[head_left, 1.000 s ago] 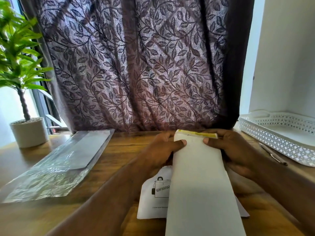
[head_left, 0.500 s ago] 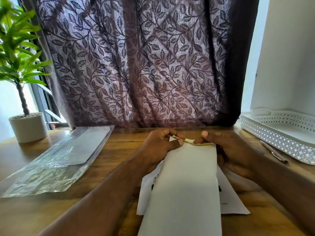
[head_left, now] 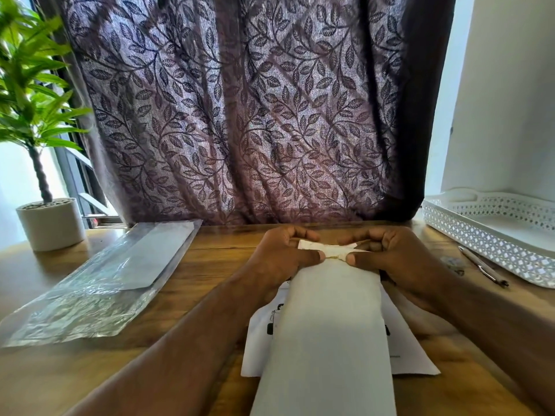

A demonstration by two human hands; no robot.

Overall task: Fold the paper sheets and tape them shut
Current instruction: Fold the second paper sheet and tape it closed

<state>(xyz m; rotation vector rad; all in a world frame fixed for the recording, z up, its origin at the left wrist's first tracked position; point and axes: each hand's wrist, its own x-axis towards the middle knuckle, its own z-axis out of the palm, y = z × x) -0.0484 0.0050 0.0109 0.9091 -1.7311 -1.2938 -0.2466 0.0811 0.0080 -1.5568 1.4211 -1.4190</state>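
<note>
The 2 hands pinch the far, crumpled flap of the folded white paper: left hand and right hand, thumbs on top (tips nearly meeting). The paper lies over a printed sheet on the wooden table. Leftward are a potted plant and a plastic sleeve; rightward, a pen and a white tray.

This looks like a room in a home, with a work corner set up at a window. A wooden desk stands against a mauve curtain woven with leafy vines, daylight glowing through it. A leafy green plant in a pale round pot sits by the window frame. Stationery lies about: paper sheets, a pen, a clear plastic sleeve and a white lattice tray beside a plain white wall.
</note>
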